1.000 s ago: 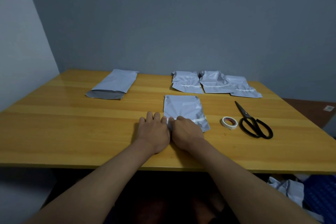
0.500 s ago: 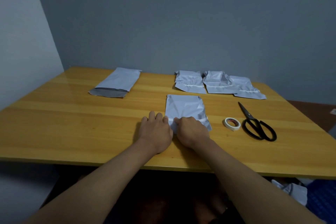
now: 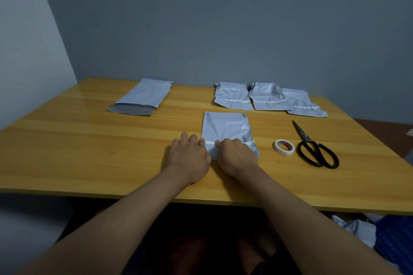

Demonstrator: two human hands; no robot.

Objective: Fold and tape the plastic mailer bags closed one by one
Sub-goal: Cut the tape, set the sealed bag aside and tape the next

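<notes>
The wooden surface [image 3: 89, 152] carries everything, its near edge cut by both forearms. At the far left lies an unfolded mailer bag [image 3: 143, 97] with its dark flap open; at the far right three taped bags [image 3: 266, 98] overlap, so their edges are partly hidden. The mailer bag [image 3: 225, 127] being worked on lies at the centre, a white tape strip [image 3: 249, 142] across its fold, mostly covered by the right hand [image 3: 237, 154], whose curled fingers press on the fold. The left hand [image 3: 190, 154] lies flat beside it, fingers straight, touching the bag's left edge. Black scissors [image 3: 312, 147] and a tape roll [image 3: 283, 147] sit right; the roll's red print is unreadable
</notes>
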